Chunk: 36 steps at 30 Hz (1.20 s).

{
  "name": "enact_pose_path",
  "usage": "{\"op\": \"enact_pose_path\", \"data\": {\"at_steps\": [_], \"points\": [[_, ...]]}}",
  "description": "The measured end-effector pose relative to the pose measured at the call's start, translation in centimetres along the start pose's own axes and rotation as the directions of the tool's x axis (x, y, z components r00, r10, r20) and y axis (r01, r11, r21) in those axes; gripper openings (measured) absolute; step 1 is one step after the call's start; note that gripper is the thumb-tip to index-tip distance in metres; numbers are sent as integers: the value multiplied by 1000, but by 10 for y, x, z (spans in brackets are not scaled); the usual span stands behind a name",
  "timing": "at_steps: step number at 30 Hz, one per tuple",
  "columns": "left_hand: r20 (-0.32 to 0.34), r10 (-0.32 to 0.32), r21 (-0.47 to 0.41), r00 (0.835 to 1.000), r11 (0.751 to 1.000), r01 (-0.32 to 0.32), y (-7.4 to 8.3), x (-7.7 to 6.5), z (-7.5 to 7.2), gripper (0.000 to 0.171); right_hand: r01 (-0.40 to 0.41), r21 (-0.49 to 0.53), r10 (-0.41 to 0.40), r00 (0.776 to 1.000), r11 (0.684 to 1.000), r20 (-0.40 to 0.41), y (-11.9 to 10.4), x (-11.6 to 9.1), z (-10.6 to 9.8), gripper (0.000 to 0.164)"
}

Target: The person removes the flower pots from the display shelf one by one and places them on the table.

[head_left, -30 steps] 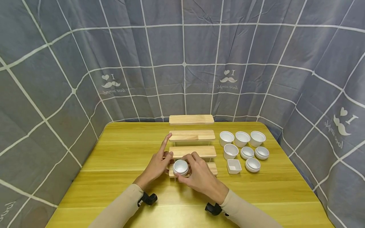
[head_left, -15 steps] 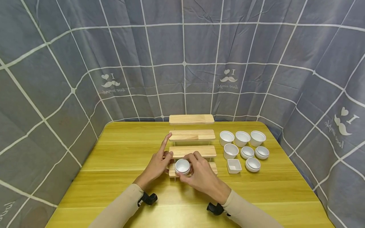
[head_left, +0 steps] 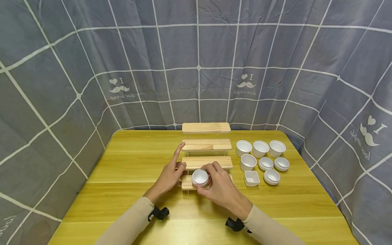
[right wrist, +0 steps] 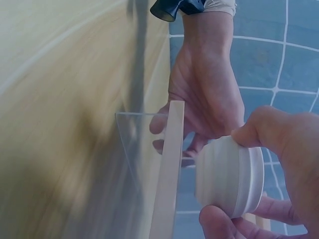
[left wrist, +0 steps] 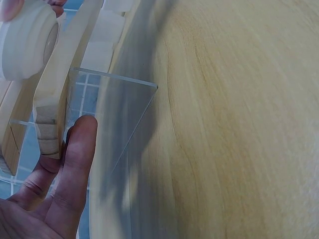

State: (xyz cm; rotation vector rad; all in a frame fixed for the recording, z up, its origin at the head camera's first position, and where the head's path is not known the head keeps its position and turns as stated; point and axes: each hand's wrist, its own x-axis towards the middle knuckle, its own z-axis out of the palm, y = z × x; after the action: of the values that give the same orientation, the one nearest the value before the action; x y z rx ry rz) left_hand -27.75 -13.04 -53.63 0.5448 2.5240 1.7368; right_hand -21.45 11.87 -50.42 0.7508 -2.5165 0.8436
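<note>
In the head view my right hand pinches a small round white ramekin by its sides, thumb in front and fingers behind. The ramekin is upright over the lowest board of a stepped wooden display stand. A narrow gap shows between its base and that board in the right wrist view. My left hand steadies the stand's left side, index finger stretched toward an upper step. Its other fingers close around the lowest board's end, beside the clear side panel.
Right of the stand, several white cups and low ramekins stand in rows, with a square dish nearest the stand. A grey checked curtain encloses the back and sides of the wooden table.
My right hand has slid the ramekin a little to the right along the lowest step. The left hand stays in place on the stand.
</note>
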Motion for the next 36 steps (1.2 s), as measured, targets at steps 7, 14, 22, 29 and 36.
{"op": "enact_pose_path", "data": {"at_steps": [7,14,22,29,36], "points": [[-10,4,4,1000,1000,-4,0,0,0,77,-25,-20,25,999,999,-21,6,-4,-6,53],[-7,3,21,1000,1000,-3,-2,1,1,77,-64,-20,63,997,998,-37,14,-7,-15,54],[-13,5,24,1000,1000,-5,-3,1,2,78,-66,-18,65,995,998,-70,20,-10,-23,53],[-8,7,12,1000,1000,-7,-2,0,4,76,-78,-10,77,993,997,-89,26,-14,-31,51],[-16,-2,-7,1000,1000,2,-2,-2,6,77,-40,-40,34,989,998,-141,35,-18,-37,52]]}}
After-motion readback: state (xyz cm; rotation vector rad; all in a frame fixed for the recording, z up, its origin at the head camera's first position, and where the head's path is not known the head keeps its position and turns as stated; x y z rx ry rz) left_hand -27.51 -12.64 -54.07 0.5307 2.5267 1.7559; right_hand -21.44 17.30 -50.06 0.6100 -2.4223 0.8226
